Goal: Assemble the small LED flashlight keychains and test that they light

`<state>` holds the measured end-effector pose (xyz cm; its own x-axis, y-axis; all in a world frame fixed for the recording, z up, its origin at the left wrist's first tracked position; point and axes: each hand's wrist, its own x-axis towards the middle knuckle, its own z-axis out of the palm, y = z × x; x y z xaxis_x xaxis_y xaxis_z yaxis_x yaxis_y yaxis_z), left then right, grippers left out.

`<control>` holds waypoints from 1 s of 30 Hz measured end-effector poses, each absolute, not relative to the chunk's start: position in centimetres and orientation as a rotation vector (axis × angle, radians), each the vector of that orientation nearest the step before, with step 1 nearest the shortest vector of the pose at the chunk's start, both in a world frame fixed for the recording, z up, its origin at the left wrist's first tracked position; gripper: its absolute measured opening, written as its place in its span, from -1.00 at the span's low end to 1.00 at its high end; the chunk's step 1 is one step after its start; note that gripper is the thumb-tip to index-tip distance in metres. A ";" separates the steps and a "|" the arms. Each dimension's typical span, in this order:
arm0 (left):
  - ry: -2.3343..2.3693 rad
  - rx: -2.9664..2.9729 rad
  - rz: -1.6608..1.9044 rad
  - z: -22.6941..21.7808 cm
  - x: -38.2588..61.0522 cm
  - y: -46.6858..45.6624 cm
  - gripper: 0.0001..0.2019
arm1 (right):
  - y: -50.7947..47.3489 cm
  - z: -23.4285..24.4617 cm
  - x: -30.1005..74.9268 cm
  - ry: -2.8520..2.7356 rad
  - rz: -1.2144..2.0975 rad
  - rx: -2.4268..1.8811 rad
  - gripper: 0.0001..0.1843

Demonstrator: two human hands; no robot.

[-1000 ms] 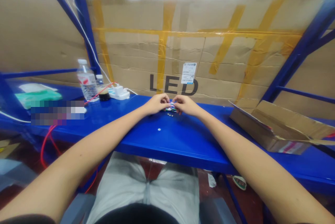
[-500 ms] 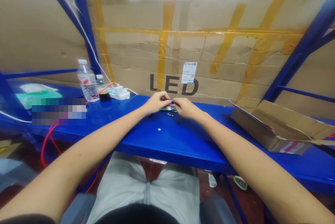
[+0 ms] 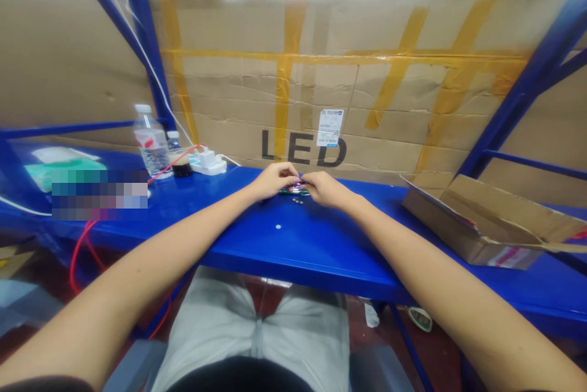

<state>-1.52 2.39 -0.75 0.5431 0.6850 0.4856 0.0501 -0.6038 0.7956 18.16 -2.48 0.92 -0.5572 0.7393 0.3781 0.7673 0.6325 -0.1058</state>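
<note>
Near the back of the blue table [image 3: 257,239], my left hand [image 3: 276,180] and my right hand [image 3: 323,189] meet with fingertips pinched close together. Whatever sits between the fingers is too small and too covered to name. Under and between the hands lie shiny slim items [image 3: 294,192], partly green and silver, mostly hidden by the fingers. Just in front of them rest several tiny metallic pieces [image 3: 298,201] on the tabletop. Both forearms reach in from the lower corners.
To the left stand a water bottle [image 3: 152,142], a small dark-liquid bottle [image 3: 180,162] and a white power strip [image 3: 209,163] with cables. An open cardboard box [image 3: 486,221] lies at right. Behind the table rises a large cardboard sheet [image 3: 229,92] marked LED.
Both hands stay in nearly the same place, with only slight finger movement. The whole view has shifted a few pixels.
</note>
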 end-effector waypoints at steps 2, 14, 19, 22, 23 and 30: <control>0.614 2.069 1.078 -0.6 -1.6 2.4 -0.85 | -2.5 0.9 18.0 -2.484 -0.097 -1.187 -0.75; 0.694 2.059 1.003 -0.1 -1.9 2.6 -0.80 | -2.8 1.1 18.0 -2.505 -0.070 -1.162 -0.71; 0.680 2.066 1.038 -0.2 -1.9 2.6 -0.83 | -2.9 1.2 18.0 -2.502 -0.073 -1.228 -0.71; 0.678 2.078 1.051 -0.3 -1.8 2.4 -0.84 | -3.0 1.3 18.0 -2.519 -0.095 -1.238 -0.72; 0.681 2.086 1.054 -0.4 -1.7 2.4 -0.84 | -3.0 1.3 18.0 -2.528 -0.105 -1.238 -0.72; 0.684 2.165 1.076 -0.5 -1.5 2.1 -0.87 | -3.2 1.4 17.8 -2.580 -0.182 -1.289 -0.69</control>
